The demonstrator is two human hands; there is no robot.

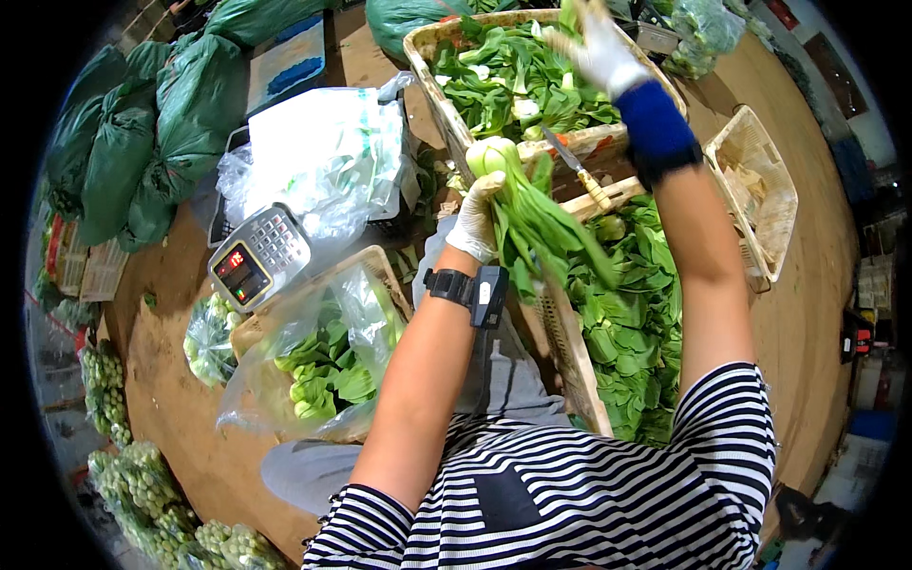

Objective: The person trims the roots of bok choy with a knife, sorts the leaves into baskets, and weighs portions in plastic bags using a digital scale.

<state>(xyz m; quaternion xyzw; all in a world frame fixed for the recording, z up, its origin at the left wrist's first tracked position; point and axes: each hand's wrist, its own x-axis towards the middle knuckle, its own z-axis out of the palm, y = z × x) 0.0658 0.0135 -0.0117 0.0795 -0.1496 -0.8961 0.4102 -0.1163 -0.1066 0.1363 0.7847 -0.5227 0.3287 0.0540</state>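
My left hand (479,217), in a white glove, grips a bok choy (513,206) near its base. The pale base points up and away, and the green leaves hang down to the right. My right hand (602,50), gloved in white with a blue cuff, is blurred above the far crate (431,89) of loose leaves and trimmings. Its thumb and fingers are apart, with a pale green piece beside them. A knife (590,187) with a light handle rests across the crate edges between my hands. More bok choy (627,306) fills the near crate (566,356).
At left, a digital scale (260,256) stands behind a crate with an open plastic bag (249,385) of bok choy. Beyond are a stack of plastic bags (313,149) and green sacks (121,157). Filled vegetable bags (142,477) line the lower left; another crate (776,206) sits right.
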